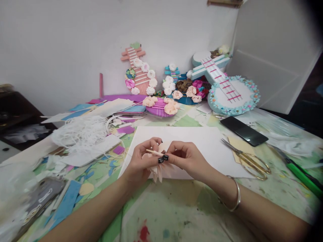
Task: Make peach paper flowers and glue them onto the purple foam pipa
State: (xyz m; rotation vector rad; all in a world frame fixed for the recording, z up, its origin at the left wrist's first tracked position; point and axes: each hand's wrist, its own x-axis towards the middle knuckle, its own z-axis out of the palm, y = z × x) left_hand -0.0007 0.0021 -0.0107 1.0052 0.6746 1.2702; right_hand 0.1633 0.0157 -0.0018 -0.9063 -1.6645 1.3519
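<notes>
Both my hands meet in the middle, over a white sheet (pixel 207 148) on the table. My left hand (pixel 142 158) is closed on a cream-coloured paper flower (pixel 157 171), whose petals hang below the fingers. A thin pale stick (pixel 154 153) lies across the flower between my thumbs. My right hand (pixel 185 156) pinches the flower's edge, its thumb tip against the left thumb. The fingers hide part of the flower. Gold-handled scissors (pixel 248 159) rest to the right, partly on a small cream paper piece.
A black phone (pixel 244 130) and a green-handled cutter (pixel 300 171) lie at right. Tangled white string (pixel 80 132), paper scraps and a grey phone case (pixel 41 201) cover the left. Decorated craft guitars (pixel 233 92) stand along the wall.
</notes>
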